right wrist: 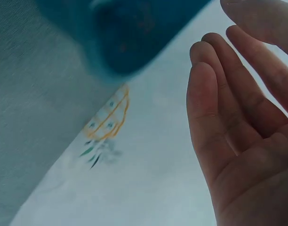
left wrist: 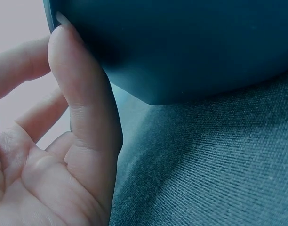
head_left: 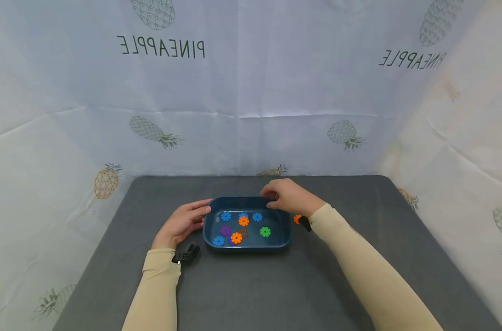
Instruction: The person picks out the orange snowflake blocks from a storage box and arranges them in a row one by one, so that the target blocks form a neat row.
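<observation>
A dark blue tray point(head_left: 251, 247) holds several small notched plastic discs, among them a green disc point(head_left: 265, 231), a purple disc point(head_left: 225, 231) and an orange disc point(head_left: 244, 221). My left hand point(head_left: 184, 221) is at the tray's left end. Its thumb lies against the tray's outer wall near the rim in the left wrist view, the other fingers stretched out behind. Over the far right corner of the tray hovers my right hand point(head_left: 290, 195), fingers loosely bent. Nothing shows between those fingers point(right wrist: 203, 94) in the right wrist view.
Another orange disc point(head_left: 297, 219) lies on the dark grey table point(head_left: 251, 289), right of the tray and partly hidden by the black strap point(head_left: 304, 224) on my right wrist. A white cloth with pineapple prints point(head_left: 251, 138) hangs behind the table and along its sides.
</observation>
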The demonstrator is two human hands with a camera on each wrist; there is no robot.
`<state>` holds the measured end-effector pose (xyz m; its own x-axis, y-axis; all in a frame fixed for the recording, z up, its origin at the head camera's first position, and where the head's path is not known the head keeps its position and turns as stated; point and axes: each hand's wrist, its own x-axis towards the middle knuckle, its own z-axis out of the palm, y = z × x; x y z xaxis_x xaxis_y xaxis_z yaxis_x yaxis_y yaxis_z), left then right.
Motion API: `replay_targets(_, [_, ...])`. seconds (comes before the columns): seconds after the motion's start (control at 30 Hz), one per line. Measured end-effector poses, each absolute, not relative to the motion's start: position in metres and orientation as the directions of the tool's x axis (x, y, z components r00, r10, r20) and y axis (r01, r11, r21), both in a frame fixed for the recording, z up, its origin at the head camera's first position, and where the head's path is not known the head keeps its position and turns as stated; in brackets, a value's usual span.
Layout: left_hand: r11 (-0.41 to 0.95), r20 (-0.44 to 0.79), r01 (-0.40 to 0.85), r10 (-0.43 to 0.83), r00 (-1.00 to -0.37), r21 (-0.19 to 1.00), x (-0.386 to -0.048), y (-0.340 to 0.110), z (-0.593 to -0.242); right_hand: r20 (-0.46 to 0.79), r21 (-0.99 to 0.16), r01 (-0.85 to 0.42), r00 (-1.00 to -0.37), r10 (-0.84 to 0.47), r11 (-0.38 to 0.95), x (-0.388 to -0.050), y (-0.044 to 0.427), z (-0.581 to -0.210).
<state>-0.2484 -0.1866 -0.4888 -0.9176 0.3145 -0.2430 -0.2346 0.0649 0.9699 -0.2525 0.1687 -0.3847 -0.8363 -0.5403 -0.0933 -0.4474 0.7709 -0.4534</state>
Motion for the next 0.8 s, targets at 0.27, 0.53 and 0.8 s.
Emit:
replay_targets(0.27, [0.078,-0.234,-0.220,0.304,-0.924,0.972,-0.248,-0.191,-0.492,-0.188,-0.361,-0.579,-0.723,-0.665,0.731,-0.260,0.118,-0.397])
replay_targets(0.53, [0.076,-0.239,-0.227,0.307,-0.921,0.971,-0.248,-0.188,-0.493,-0.233,-0.206,-0.670,-0.674,-0.701,0.713,-0.262,0.089,-0.423])
replay_targets(0.8, [0.074,-0.250,-0.239,0.290,-0.924,0.968,-0.249,-0.186,-0.493,-0.230,-0.086,-0.697,-0.681,-0.695,0.711,-0.260,0.080,-0.432])
